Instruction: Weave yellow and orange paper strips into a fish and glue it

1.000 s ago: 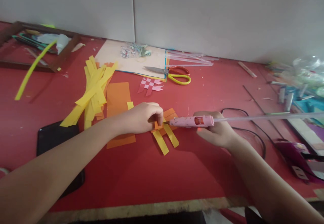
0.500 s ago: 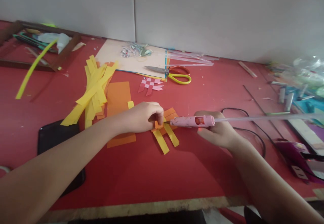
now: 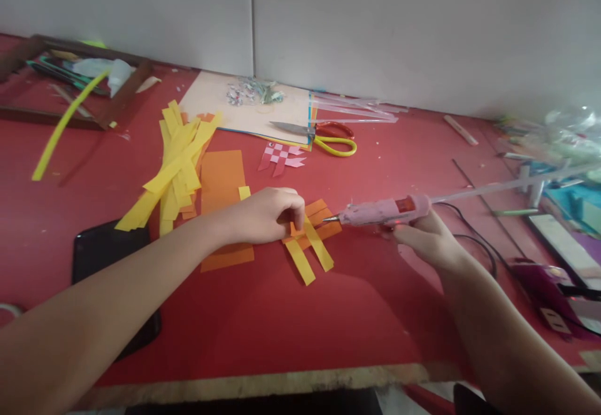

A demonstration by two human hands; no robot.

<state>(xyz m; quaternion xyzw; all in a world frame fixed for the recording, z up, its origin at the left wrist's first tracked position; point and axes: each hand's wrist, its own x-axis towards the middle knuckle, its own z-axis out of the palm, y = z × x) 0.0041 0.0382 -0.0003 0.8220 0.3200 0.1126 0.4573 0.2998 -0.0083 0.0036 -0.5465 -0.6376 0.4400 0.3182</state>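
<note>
My left hand [image 3: 272, 215] is closed in a pinch on an orange paper strip [image 3: 297, 230], which belongs to a small piece of crossed orange and yellow strips on the table. Two yellow strips [image 3: 319, 243] of that piece point toward me. My right hand [image 3: 425, 236] grips a pink hot glue gun [image 3: 380, 211] with a long clear glue stick [image 3: 498, 188] sticking out of its back. The gun's metal tip is just right of the woven strips, apart from my left fingers. Beneath my left wrist lies an orange paper sheet [image 3: 223, 174].
Yellow paper strips [image 3: 176, 164] are heaped at left beside a black phone-like slab [image 3: 110, 252]. Scissors [image 3: 335, 138] and a pink woven paper fish [image 3: 280, 156] lie behind my hands. A brown frame [image 3: 113, 99] stands far left. A black cord [image 3: 474, 243] and a purple device [image 3: 544, 290] are at right.
My right hand has drawn the glue gun back to the right, and its rear end has tilted up. My left hand keeps its pinch on the paper.
</note>
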